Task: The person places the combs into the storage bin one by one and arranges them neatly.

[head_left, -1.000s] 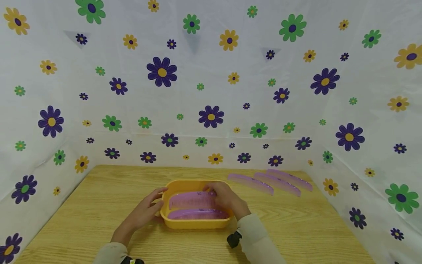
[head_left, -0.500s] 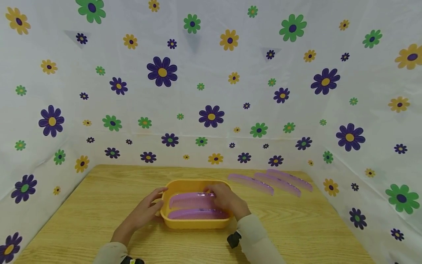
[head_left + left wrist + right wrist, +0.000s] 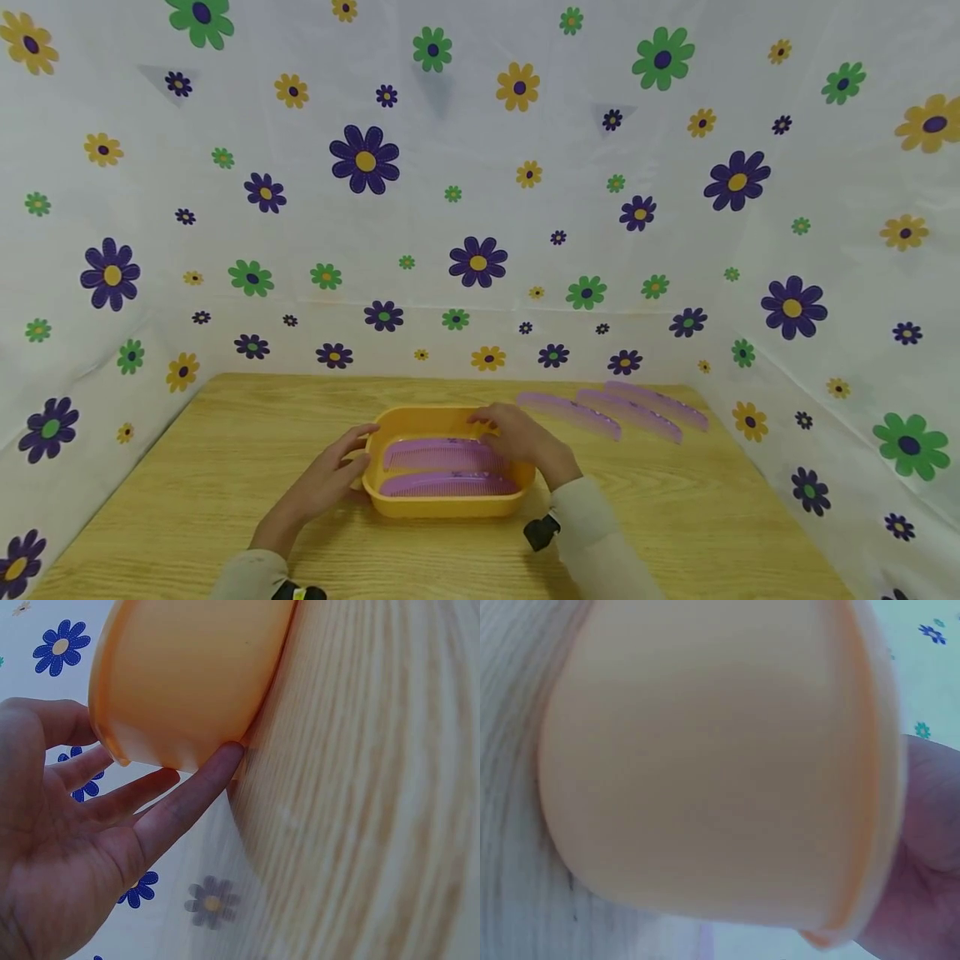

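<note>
A yellow plastic tub (image 3: 450, 507) stands on the wooden table. Inside it lie two purple combs: a back comb (image 3: 431, 455) and a front comb (image 3: 442, 484), side by side, teeth toward the near side. My left hand (image 3: 330, 475) rests against the tub's left end; in the left wrist view its fairly straight fingers touch the outer wall and rim of the tub (image 3: 187, 682). Over the tub's right end hovers my right hand (image 3: 517, 437), fingers loosely bent, hiding the back comb's right end. In the right wrist view the tub's wall (image 3: 705, 772) covers the fingers.
Three more purple combs, a left comb (image 3: 570, 414), a middle comb (image 3: 630, 414) and a right comb (image 3: 660, 404), lie slanted at the table's back right. White flower-printed sheeting (image 3: 420, 225) walls in the back and sides of the table (image 3: 262, 433).
My right hand has come off the back comb, shifting slightly right and up. My left hand and both combs in the tub keep their places.
</note>
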Action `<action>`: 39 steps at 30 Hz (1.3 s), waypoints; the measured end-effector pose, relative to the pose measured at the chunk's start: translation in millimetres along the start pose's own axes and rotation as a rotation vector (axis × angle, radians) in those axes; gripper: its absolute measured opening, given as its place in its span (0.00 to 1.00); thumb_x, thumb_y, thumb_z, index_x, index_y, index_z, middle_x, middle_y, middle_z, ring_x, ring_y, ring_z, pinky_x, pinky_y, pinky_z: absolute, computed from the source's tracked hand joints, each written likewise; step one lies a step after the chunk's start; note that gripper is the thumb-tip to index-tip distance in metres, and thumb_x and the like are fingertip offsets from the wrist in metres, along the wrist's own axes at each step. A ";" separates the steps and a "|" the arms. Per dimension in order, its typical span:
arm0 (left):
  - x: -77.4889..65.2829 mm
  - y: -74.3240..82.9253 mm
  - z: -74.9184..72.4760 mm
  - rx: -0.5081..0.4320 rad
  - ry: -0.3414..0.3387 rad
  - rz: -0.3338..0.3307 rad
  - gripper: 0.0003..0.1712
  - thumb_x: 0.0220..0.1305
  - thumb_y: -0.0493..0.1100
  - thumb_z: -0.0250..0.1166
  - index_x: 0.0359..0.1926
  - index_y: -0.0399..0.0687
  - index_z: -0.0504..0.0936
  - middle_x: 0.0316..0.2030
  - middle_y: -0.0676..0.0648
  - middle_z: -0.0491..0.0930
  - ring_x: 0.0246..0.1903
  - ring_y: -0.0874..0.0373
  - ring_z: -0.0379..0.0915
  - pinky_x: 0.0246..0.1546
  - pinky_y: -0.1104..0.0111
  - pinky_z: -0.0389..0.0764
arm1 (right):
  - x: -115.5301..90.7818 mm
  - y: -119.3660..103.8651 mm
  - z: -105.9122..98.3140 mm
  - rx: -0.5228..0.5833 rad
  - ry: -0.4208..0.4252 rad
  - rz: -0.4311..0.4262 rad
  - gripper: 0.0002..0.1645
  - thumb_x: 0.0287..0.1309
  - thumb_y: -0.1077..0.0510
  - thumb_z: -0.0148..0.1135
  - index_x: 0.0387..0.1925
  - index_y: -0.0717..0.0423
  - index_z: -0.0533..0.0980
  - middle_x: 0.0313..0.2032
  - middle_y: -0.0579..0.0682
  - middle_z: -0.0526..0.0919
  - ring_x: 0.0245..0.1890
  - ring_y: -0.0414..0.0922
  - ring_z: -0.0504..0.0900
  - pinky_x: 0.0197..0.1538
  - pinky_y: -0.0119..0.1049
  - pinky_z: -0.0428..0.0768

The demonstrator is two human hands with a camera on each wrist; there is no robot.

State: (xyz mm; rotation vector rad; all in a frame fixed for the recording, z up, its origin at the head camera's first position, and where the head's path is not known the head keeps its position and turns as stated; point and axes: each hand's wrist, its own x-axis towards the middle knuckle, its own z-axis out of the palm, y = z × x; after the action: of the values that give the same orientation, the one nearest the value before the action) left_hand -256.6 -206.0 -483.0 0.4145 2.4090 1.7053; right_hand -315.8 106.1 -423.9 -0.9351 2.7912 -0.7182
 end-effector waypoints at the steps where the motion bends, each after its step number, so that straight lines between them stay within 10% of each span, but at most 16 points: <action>1: 0.0 0.2 0.0 0.001 0.000 -0.001 0.27 0.74 0.44 0.47 0.71 0.53 0.55 0.69 0.31 0.55 0.62 0.29 0.63 0.38 0.58 0.86 | 0.0 1.2 -1.9 0.015 0.000 -0.004 0.19 0.63 0.63 0.57 0.56 0.58 0.75 0.53 0.57 0.79 0.53 0.54 0.77 0.58 0.49 0.78; 39: -0.7 -0.8 2.8 -0.004 0.018 -0.005 0.27 0.74 0.43 0.47 0.71 0.55 0.56 0.68 0.32 0.58 0.60 0.31 0.66 0.36 0.58 0.87 | -33.8 85.0 -47.8 0.015 0.181 0.093 0.18 0.61 0.63 0.59 0.53 0.58 0.75 0.53 0.58 0.79 0.53 0.57 0.76 0.57 0.53 0.77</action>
State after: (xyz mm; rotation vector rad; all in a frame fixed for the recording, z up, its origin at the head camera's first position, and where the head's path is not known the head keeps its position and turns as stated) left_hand -255.3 -204.0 -484.7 0.3935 2.4165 1.7191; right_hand -346.5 204.7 -423.2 -0.7672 2.9566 -0.8488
